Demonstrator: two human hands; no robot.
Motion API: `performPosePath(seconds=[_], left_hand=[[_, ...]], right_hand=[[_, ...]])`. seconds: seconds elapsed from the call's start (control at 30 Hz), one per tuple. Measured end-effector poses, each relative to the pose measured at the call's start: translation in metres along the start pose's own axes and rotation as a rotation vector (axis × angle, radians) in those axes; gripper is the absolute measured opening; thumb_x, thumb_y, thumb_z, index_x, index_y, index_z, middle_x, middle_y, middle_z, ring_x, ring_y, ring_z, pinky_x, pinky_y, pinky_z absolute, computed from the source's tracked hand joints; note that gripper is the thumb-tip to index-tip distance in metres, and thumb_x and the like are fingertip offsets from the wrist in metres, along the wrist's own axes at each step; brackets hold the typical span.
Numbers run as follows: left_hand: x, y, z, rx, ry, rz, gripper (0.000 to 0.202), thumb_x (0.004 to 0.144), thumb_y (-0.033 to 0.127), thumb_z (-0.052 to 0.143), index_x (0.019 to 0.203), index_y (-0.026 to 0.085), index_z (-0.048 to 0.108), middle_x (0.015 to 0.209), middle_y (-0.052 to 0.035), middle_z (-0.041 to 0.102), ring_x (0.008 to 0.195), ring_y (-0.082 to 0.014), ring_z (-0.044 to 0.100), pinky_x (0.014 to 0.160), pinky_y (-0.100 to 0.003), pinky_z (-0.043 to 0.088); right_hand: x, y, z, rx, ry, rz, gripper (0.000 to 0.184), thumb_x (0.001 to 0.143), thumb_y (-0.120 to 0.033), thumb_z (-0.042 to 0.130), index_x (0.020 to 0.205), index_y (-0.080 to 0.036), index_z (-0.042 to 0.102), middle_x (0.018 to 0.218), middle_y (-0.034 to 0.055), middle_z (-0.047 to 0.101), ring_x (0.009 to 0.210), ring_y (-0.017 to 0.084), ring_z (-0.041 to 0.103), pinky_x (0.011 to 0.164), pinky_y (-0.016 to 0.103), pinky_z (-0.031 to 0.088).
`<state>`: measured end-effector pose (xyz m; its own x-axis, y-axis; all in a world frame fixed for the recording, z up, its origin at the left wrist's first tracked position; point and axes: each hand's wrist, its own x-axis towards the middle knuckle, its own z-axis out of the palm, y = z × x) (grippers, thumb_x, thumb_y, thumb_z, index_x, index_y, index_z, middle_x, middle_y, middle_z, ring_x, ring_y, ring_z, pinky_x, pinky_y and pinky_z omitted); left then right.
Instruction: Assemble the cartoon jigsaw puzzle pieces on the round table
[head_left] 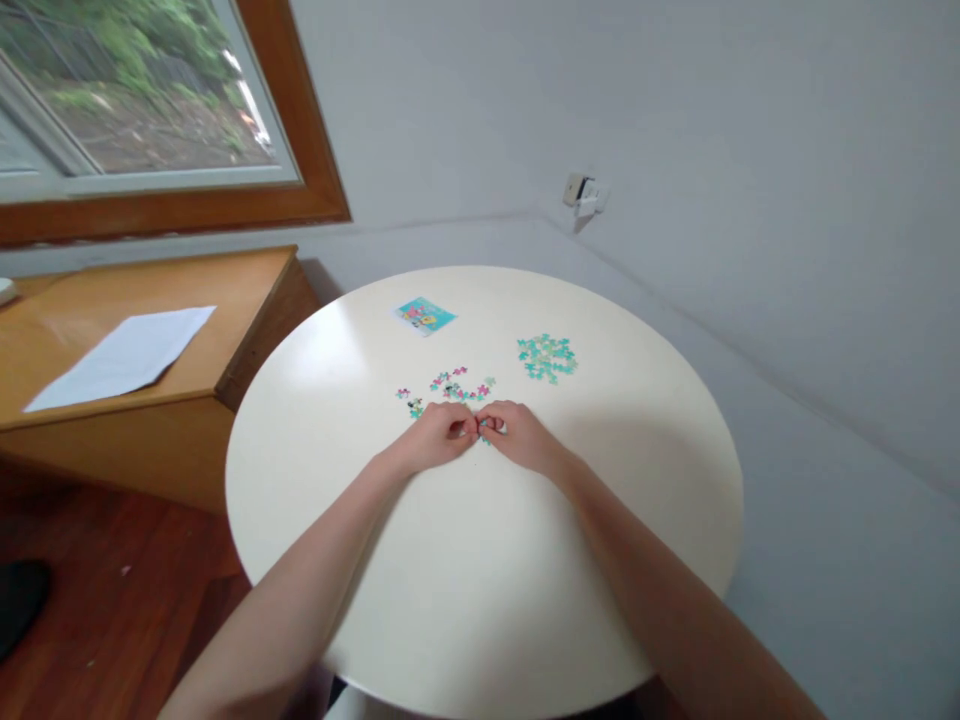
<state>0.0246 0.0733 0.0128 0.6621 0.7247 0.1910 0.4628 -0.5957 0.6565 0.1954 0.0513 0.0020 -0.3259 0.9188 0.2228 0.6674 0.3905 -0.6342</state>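
Both hands meet over the middle of the round table, fingertips touching or nearly so. My left hand [442, 436] is closed in a pinch; what it holds, if anything, is hidden by the fingers. A small teal jigsaw piece [486, 438] shows at the pinched fingers of my right hand [520, 434]. Just beyond the hands lie loose pink, teal and dark jigsaw pieces [454, 389], a few of them close by my left fingers. Farther right is a heap of teal and pale green jigsaw pieces [547, 357].
A small picture card [425, 315] lies toward the back of the white round table [480, 590]. Left of it stands a wooden cabinet [247, 300] with a white paper sheet [124, 358] on top. A plugged-in wall socket [586, 195] is on the wall behind.
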Motion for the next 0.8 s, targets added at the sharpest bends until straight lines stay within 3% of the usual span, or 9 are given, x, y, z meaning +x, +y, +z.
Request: performPosePath(seconds=[0.13,0.5,0.8], left_hand=[[0.0008,0.0005,0.0033,-0.028,-0.015,0.022,0.009,0.071,0.017,0.050,0.064,0.015,0.054,0.060,0.0020,0.051,0.053,-0.0075,0.041,0.053,-0.019,0.032],[0.0009,-0.0069,0.0088,-0.040,0.020,-0.012,0.014,0.072,0.017,0.048,0.058,0.016,0.048,0.057,0.0031,0.047,0.055,-0.0074,0.039,0.054,-0.019,0.032],[0.0003,-0.0049,0.0051,-0.035,0.105,-0.089,0.017,0.075,0.023,0.048,0.060,0.016,0.050,0.057,0.0034,0.045,0.054,-0.0077,0.038,0.051,-0.019,0.030]], right_hand=[[0.0003,-0.0032,-0.0010,-0.028,-0.021,-0.007,0.016,0.073,-0.007,0.051,0.064,-0.018,0.060,0.059,-0.0037,0.049,0.057,0.009,0.043,0.056,0.021,0.029],[-0.0004,-0.0065,0.0003,0.006,0.009,0.019,0.019,0.072,-0.005,0.050,0.067,-0.019,0.062,0.054,-0.0049,0.049,0.052,0.008,0.040,0.053,0.020,0.026],[0.0002,-0.0022,0.0039,0.181,0.143,0.113,0.015,0.074,-0.012,0.050,0.076,-0.017,0.064,0.052,-0.0061,0.048,0.048,0.007,0.041,0.049,0.018,0.031]])
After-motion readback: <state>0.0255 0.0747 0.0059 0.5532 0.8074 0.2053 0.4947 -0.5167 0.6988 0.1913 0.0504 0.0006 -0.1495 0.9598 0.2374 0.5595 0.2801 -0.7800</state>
